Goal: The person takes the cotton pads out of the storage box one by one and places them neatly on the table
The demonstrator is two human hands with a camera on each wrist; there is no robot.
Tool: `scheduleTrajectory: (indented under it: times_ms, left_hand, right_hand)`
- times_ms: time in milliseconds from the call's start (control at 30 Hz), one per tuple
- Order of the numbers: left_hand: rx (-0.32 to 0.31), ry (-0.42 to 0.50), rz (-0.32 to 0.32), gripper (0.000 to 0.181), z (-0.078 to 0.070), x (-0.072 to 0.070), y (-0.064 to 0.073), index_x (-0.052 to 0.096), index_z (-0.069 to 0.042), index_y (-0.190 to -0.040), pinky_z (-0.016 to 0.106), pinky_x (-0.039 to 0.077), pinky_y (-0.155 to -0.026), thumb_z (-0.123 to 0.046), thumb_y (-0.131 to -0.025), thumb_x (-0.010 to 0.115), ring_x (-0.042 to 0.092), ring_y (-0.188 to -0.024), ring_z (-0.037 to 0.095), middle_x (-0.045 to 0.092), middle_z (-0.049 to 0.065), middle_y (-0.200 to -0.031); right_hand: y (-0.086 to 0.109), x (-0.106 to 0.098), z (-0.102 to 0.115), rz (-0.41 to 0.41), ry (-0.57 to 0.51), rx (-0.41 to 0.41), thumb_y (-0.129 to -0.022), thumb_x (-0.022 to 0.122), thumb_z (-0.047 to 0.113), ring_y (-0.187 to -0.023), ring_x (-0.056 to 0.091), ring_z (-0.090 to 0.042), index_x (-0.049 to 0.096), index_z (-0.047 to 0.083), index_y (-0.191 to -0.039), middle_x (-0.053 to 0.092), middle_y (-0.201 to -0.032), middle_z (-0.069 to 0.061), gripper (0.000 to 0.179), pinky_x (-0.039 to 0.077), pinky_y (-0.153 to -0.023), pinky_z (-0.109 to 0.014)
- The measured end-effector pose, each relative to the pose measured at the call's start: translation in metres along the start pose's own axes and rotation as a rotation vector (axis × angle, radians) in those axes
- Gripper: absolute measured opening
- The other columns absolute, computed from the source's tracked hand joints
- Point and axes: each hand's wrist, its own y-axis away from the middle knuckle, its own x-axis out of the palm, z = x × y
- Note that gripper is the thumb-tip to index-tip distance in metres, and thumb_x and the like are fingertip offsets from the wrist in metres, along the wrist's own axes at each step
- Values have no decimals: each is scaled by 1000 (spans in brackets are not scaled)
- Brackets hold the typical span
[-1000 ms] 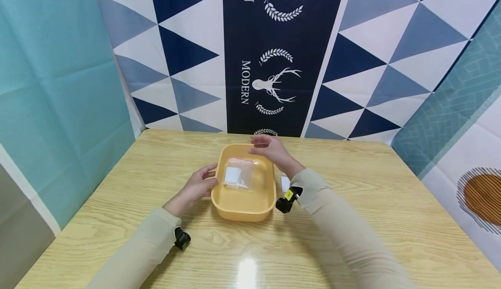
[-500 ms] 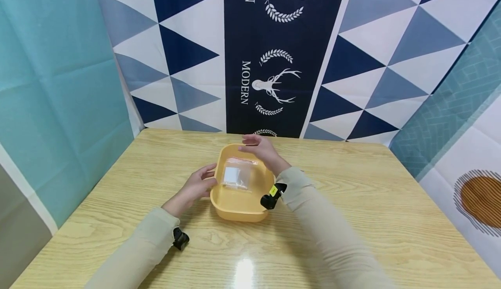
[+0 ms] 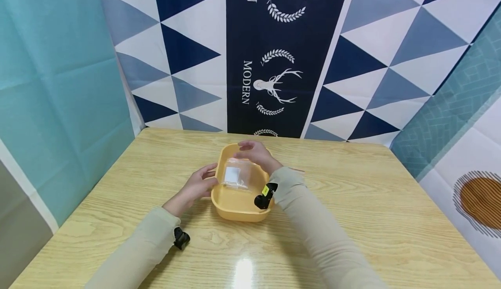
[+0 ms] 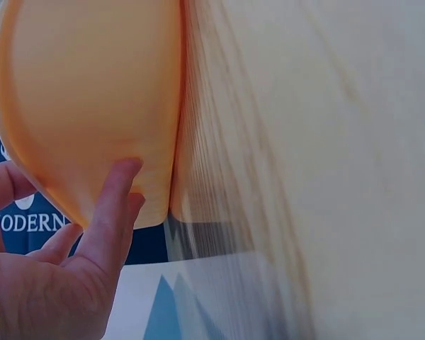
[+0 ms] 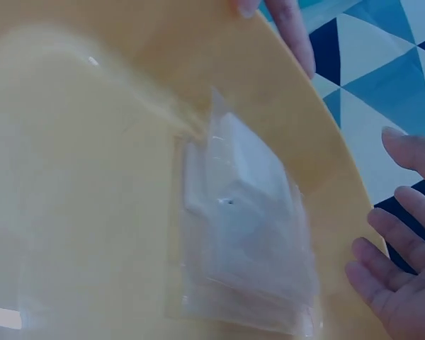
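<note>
A yellow plastic basin (image 3: 238, 215) stands on the wooden table. Inside it lie clear zip bags (image 5: 251, 219) with white square contents, apparently overlapping. At the basin's left side my left hand (image 3: 195, 187) holds the rim. The left wrist view has its fingers (image 4: 110, 212) against the outer wall, the thumb passing behind the rim. My right hand (image 3: 256, 155) hovers over the basin's far right part, above the bags, fingers spread and apart from them. Nothing shows in its grasp in the right wrist view, where the fingers (image 5: 386, 265) appear beside the rim.
Right of the basin, a thin reddish strip (image 3: 298, 170) shows past the right sleeve (image 3: 305, 210), which hides the rest of that item. Patterned cloth (image 3: 270, 63) hangs behind the table's far edge. A small black camera (image 3: 265, 196) sits on the right wrist.
My right hand has moved left and slightly nearer over the basin. Its sleeve now covers most of the item to the right. My left hand and the basin stay put.
</note>
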Motion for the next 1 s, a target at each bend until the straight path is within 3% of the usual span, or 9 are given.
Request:
scheduleTrajectory:
  times_ms: [167,433,767,1000]
  left_hand:
    - [3,-1,4,61,-2,1,0,32,-7,-144,39,55,-77,0,-87,51,53,-110,37,40,22,-138]
    - [10,17,19,62,-1,1,1,30,-6,-145,41,54,-79,0,-87,50,54,-109,38,38,24,-138]
    - [5,52,-2,63,3,3,1,31,-6,-144,41,54,-79,2,-85,52,54,-108,38,40,23,-137]
    - [-1,36,-2,63,3,2,2,32,-7,-144,40,54,-79,0,-85,52,54,-109,38,40,23,-137]
  right_hand:
    - [1,3,-3,60,79,13,-76,76,20,-110,53,-24,58,7,-125,59,-119,-11,54,44,-94,-34]
    - [5,6,-5,182,135,-25,-77,74,15,-113,50,-27,54,-1,-127,55,-125,-18,56,40,-99,-35]
    - [5,8,-13,321,213,10,-74,77,20,-115,49,-26,53,2,-128,53,-126,-14,62,36,-101,-38]
    - [5,9,-16,373,266,9,-71,79,15,-116,47,-28,51,2,-130,50,-130,-14,67,36,-102,-38]
